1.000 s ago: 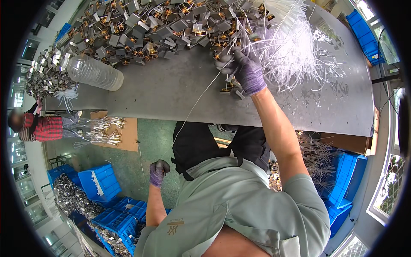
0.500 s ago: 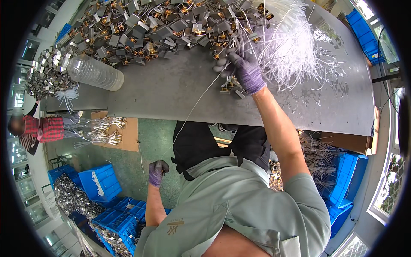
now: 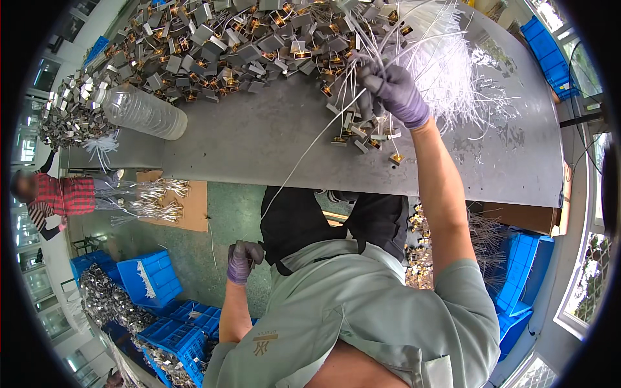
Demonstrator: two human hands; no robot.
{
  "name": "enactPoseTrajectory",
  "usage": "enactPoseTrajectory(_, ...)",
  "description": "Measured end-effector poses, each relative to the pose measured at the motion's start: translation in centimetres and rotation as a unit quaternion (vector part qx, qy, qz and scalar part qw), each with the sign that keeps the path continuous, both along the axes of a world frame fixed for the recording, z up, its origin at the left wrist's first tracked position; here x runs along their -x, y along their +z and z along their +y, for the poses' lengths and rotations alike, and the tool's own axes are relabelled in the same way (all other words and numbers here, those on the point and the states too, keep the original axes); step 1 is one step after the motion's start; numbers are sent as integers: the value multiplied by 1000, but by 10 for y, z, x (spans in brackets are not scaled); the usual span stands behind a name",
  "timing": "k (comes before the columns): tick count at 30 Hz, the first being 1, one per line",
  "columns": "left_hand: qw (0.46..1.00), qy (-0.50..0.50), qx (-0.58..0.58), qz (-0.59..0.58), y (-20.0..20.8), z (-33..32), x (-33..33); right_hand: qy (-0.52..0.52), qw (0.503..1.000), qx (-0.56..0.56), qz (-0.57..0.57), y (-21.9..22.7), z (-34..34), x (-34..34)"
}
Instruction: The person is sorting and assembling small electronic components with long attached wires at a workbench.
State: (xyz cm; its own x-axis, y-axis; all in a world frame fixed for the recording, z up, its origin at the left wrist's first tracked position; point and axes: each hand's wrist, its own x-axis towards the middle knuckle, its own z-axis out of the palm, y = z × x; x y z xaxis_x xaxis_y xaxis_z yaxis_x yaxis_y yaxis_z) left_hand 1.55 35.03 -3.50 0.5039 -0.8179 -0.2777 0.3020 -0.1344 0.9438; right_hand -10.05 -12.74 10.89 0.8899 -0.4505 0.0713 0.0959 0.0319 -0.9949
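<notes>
Hands gloved purple, right hand [image 3: 396, 94] clenched on white wires [image 3: 446, 64], left hand [image 3: 244, 258] fisted around one wire [image 3: 304, 155]

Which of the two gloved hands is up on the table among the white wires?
The right hand, raised and gripping white wires; the left hand hangs fisted below the table.

A factory assembly floor: a long grey metal desk [image 3: 259, 139] heaped with small metal-cased parts [image 3: 213, 45] and white wire leads [image 3: 453, 71], blue plastic crates [image 3: 152, 278] of more parts on the green floor [image 3: 226, 220], another worker [image 3: 55, 197] seated nearby, industrial windows [image 3: 585, 284] along the wall
</notes>
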Motion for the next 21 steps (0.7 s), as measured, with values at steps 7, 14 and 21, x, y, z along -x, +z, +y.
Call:
enactPoseTrajectory(7,999,-38,17,-6,14,-26,2,14,994,-67,-85,-1,7,7)
enactPoseTrajectory(14,999,-45,-11,-24,33,-107,21,66,983,-126,112,-31,118,-7)
enactPoseTrajectory(21,987,-156,-17,-24,56,-153,8,-48,993,-100,52,-15,109,-5)
